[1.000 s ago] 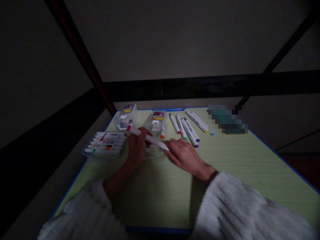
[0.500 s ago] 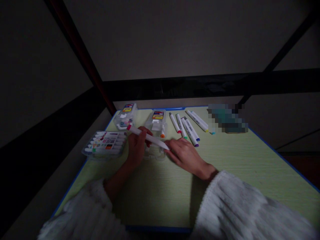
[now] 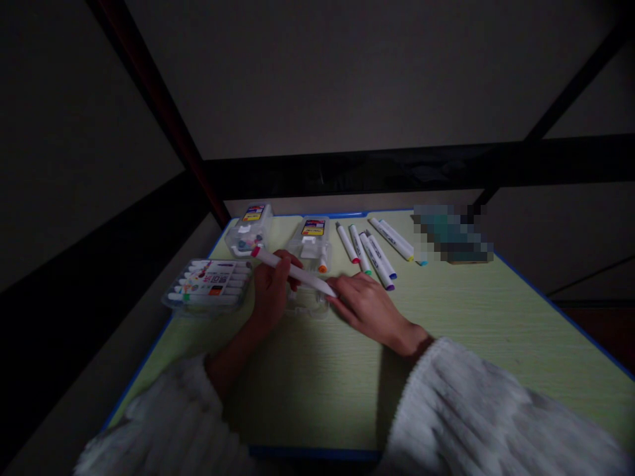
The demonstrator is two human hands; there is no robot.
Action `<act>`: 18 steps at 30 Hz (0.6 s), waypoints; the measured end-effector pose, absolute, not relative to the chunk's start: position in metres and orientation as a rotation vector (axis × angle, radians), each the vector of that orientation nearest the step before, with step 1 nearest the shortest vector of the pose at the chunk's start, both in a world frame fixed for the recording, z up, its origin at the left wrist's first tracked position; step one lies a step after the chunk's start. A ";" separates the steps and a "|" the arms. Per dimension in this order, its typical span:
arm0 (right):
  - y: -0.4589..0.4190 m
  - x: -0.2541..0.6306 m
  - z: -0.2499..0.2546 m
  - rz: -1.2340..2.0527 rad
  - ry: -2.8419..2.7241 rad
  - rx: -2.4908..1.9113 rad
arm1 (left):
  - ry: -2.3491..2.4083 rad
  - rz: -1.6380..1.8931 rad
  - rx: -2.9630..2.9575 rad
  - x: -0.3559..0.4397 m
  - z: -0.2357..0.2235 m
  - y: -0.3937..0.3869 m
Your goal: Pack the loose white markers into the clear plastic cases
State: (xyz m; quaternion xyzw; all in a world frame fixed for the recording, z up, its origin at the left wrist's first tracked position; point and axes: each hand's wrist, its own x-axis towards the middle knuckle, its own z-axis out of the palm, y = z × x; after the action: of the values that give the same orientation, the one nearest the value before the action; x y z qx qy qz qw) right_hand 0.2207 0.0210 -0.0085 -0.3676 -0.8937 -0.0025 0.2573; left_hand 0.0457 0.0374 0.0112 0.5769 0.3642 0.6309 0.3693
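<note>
Loose markers (image 3: 378, 259) beyond open right-side tabletop (image 3: 476, 317).

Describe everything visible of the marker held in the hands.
The marker is white, seemingly plastic, with a pinkish-red left end and a tapered white right end. It slants down to the right, partly in front of a clear case. The left hand grips its barrel; the right hand holds the tapered end.

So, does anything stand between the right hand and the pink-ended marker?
Nothing visible: the right hand has the white end of the marker. The left hand holds it too; the clear case isn't between them.
</note>
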 end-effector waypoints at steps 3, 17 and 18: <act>0.021 0.221 -0.009 -0.008 -2.423 -0.996 | 0.937 1.624 1.474 0.046 0.011 0.037; 0.021 0.221 -0.010 -0.015 -2.415 -0.993 | 0.951 1.616 1.466 0.047 0.012 0.036; 0.021 0.221 -0.010 -0.014 -2.416 -0.994 | 0.948 1.618 1.468 0.046 0.012 0.036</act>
State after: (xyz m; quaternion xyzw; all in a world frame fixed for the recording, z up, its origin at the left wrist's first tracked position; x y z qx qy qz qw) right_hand 0.2207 0.0209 -0.0095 -0.3671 -0.8926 -0.0052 0.2617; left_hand 0.0464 0.0363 0.0122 0.5723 0.3699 0.6309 0.3710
